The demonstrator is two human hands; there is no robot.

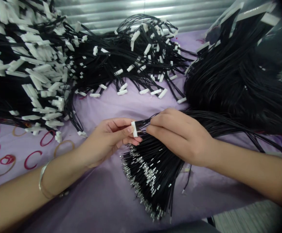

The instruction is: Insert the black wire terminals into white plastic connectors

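Observation:
My left hand [107, 139] pinches a small white plastic connector [134, 128] between thumb and fingers. My right hand [180, 136] is closed on thin black wires [147, 123] that run into that connector. Just below both hands lies a fanned bundle of black wires with bare metal terminals [146, 174] on the purple cloth [102, 200]. The wires trail off to the right under my right wrist. A thin bangle [41, 181] sits on my left wrist.
A large heap of black wire harnesses with white connectors [34, 74] fills the left and back. More finished harnesses [143, 55] lie at the back centre. A thick mass of loose black wires [235, 84] lies at the right. A corrugated metal wall [131, 13] is behind.

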